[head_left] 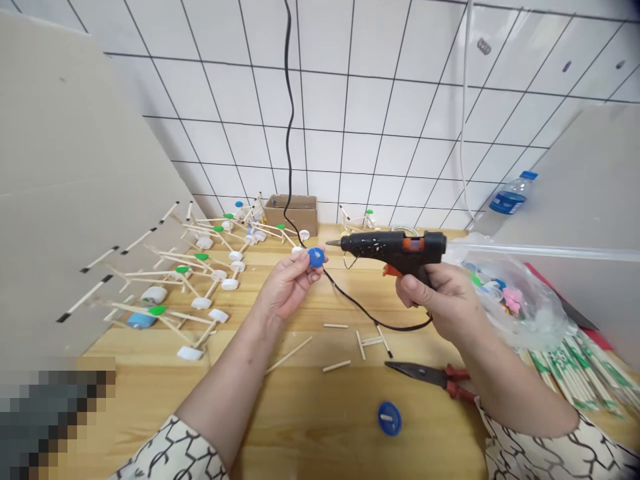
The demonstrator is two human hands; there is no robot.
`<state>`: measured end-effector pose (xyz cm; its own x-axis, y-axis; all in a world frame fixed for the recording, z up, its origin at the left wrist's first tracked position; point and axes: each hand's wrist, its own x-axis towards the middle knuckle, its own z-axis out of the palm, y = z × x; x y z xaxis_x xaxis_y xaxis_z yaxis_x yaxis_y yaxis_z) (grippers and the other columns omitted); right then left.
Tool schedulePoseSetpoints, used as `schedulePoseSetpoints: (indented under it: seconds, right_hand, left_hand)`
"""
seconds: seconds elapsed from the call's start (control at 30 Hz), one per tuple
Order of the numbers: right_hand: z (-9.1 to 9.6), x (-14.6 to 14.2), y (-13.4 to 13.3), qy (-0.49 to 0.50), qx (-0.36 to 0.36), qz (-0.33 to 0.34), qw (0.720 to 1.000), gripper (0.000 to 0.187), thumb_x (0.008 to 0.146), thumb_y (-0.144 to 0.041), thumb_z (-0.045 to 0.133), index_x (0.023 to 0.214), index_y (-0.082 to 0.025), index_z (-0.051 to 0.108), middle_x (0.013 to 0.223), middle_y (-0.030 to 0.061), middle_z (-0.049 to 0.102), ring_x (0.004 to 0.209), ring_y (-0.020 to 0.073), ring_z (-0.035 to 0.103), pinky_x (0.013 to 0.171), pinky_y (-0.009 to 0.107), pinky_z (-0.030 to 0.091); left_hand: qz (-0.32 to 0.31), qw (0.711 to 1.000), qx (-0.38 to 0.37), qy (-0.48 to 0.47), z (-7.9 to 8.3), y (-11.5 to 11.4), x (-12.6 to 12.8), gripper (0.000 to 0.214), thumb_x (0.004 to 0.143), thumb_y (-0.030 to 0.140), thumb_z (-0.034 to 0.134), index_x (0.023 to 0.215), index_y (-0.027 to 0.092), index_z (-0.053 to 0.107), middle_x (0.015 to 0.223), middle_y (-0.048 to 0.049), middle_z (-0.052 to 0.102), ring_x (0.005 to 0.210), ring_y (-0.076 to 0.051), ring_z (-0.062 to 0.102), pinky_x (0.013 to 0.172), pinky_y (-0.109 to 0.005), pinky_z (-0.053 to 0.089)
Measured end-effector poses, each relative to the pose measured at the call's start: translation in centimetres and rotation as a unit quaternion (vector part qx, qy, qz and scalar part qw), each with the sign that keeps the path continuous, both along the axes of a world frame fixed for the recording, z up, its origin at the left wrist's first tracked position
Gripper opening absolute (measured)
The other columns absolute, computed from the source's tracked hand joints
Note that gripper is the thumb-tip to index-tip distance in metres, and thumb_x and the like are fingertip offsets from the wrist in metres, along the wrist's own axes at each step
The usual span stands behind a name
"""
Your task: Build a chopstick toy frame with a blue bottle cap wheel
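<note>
left hand (283, 290) — fingers pinched tight on a blue bottle cap (316, 257); right hand (440, 300) — fingers closed round a black hot glue gun (395, 248), both held above the wooden surface (310, 413).

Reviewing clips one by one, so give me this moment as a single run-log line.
left hand: blue bottle cap | right hand: hot glue gun, nozzle toward cap | table: pliers, another blue cap

One hot glue gun (395, 250), one pair of pliers (425, 375), two blue bottle caps (316, 257) (389, 419), one water bottle (511, 193)
</note>
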<state>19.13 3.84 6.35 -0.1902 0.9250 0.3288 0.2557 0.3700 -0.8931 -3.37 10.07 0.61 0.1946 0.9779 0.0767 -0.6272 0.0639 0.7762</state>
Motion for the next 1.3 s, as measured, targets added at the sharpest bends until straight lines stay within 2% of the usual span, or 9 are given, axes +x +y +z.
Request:
schedulePoseSetpoints:
  seconds: [0.23,0.43,0.57,0.7,0.8,0.93,1.07,1.17,1.3]
  right_hand:
    - [-1.6,0.7,-1.9,0.076,0.012,-0.09,0.993,0.028,0.079,-0.042,0.06,0.066,-0.018,0.053,0.055,-0.0026,0.049,0.052,0.011,0.045,0.05,0.025,0.034]
    - [-0.3,1.3,0.4,0.026,0.098,-0.173,0.98,0.025,0.08,-0.04,0.059,0.07,-0.019,0.053,0.06,-0.0025,0.051,0.055,0.0109,0.045,0.053,0.025,0.035]
    - [0.2,-0.1,2.7,0.004,0.11,-0.141,0.984,0.019,0.082,-0.036,0.057,0.09,-0.019,0.056,0.065,-0.0033,0.051,0.06,0.0117,0.046,0.056,0.026,0.037]
    - [-0.1,-3.2,4.0,0.022,0.108,-0.074,0.991,0.028,0.079,-0.025,0.057,0.105,-0.02,0.05,0.088,0.0009,0.056,0.075,0.0141,0.051,0.068,0.03,0.043]
    - [-0.2,-5.3,4.4,0.026,0.097,-0.03,0.995,0.038,0.076,-0.018,0.055,0.112,-0.021,0.044,0.099,0.0038,0.056,0.084,0.0164,0.055,0.076,0.033,0.045]
    - [0.2,-6.5,4.5,-0.023,0.119,0.009,0.993,0.043,0.075,-0.016,0.052,0.116,-0.02,0.04,0.11,0.009,0.055,0.1,0.0208,0.054,0.086,0.038,0.044]
    - [0.4,-6.5,4.3,-0.129,0.12,0.001,0.984,0.054,0.074,-0.014,0.05,0.126,-0.016,0.034,0.115,0.014,0.056,0.103,0.0253,0.054,0.089,0.044,0.043]
    - [0.0,-6.5,4.0,-0.229,0.151,-0.021,0.961,0.065,0.07,-0.01,0.049,0.132,-0.013,0.029,0.115,0.0165,0.056,0.101,0.0282,0.055,0.085,0.047,0.044]
    - [-0.6,-6.9,3.6,-0.298,0.202,-0.039,0.932,0.072,0.069,-0.008,0.048,0.136,-0.016,0.025,0.107,0.0132,0.06,0.098,0.0274,0.057,0.082,0.046,0.046]
  left_hand:
    - [-0.04,0.999,-0.006,-0.007,0.3,-0.4,0.3,0.027,0.064,0.024,0.075,0.085,0.008,0.07,0.075,-0.0066,0.067,0.061,-0.008,0.056,0.053,-0.016,0.044]
    - [-0.111,0.993,0.04,0.011,2.0,-1.7,0.8,0.034,0.062,0.029,0.077,0.088,0.008,0.071,0.075,-0.0061,0.065,0.063,-0.009,0.055,0.053,-0.017,0.043]
    - [-0.141,0.986,0.088,0.025,3.5,-3.1,1.5,0.029,0.066,0.03,0.075,0.088,0.012,0.071,0.084,-0.0072,0.067,0.065,-0.008,0.054,0.058,-0.018,0.043]
    - [-0.148,0.982,0.109,0.043,4.5,-4.2,2.1,0.032,0.064,0.031,0.077,0.091,0.015,0.071,0.081,-0.0048,0.065,0.068,-0.009,0.054,0.061,-0.02,0.043]
    - [-0.119,0.984,0.123,0.046,4.6,-4.4,2.2,0.029,0.065,0.029,0.076,0.091,0.016,0.071,0.078,-0.0029,0.064,0.067,-0.009,0.055,0.063,-0.021,0.043]
    - [-0.068,0.988,0.133,0.038,4.7,-4.1,1.8,0.023,0.066,0.025,0.074,0.088,0.017,0.071,0.091,-0.003,0.064,0.066,-0.007,0.054,0.063,-0.02,0.044]
    - [-0.078,0.988,0.132,0.028,5.1,-3.9,1.3,0.025,0.064,0.025,0.076,0.087,0.017,0.071,0.08,-0.0014,0.065,0.063,-0.008,0.056,0.059,-0.02,0.044]
    - [-0.084,0.989,0.119,0.025,5.2,-3.9,1.3,0.03,0.061,0.027,0.078,0.087,0.016,0.07,0.071,-0.0012,0.065,0.065,-0.01,0.058,0.057,-0.02,0.045]
    - [-0.075,0.992,0.1,0.013,5.0,-4.0,1.9,0.029,0.06,0.027,0.079,0.085,0.016,0.07,0.071,-0.0011,0.066,0.065,-0.01,0.059,0.059,-0.02,0.047]
